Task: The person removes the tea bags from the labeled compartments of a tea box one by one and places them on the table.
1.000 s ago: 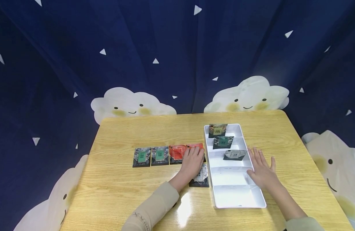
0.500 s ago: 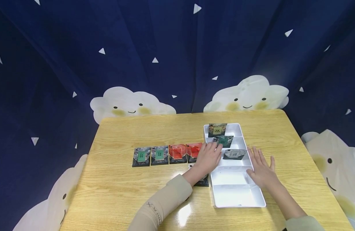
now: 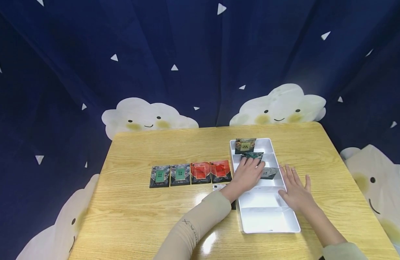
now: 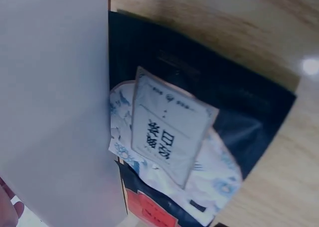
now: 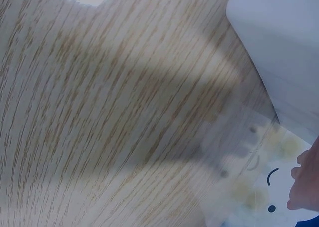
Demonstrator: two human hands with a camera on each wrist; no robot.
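Observation:
My left hand [image 3: 250, 175] reaches into a white tray [image 3: 268, 227] split by dividers into several compartments. Its extended fingers overlap the lower part of a green-label sachet [image 3: 256, 155] standing in the second compartment from the back; the thumb is hidden. Partly covered by this hand, a grey-label sachet [image 3: 270, 173] leans in the third compartment. A yellow-label sachet [image 3: 245, 146] stands in the rearmost one. Fingers spread, my right hand [image 3: 295, 191] rests along the tray's right wall. A white-label sachet [image 4: 172, 127] lies under my left forearm, beside the tray wall.
Left of the tray, two green-label sachets [image 3: 160, 176] and two red-label sachets [image 3: 220, 171] lie in a row on the wooden table [image 3: 131, 220]. A dark blue curtain [image 3: 174, 43] with cloud prints hangs behind and at both sides.
My left hand has moved right from the nearer red-label sachet into the tray, up to the green-label sachet, uncovering the red one. The right hand has stayed against the tray.

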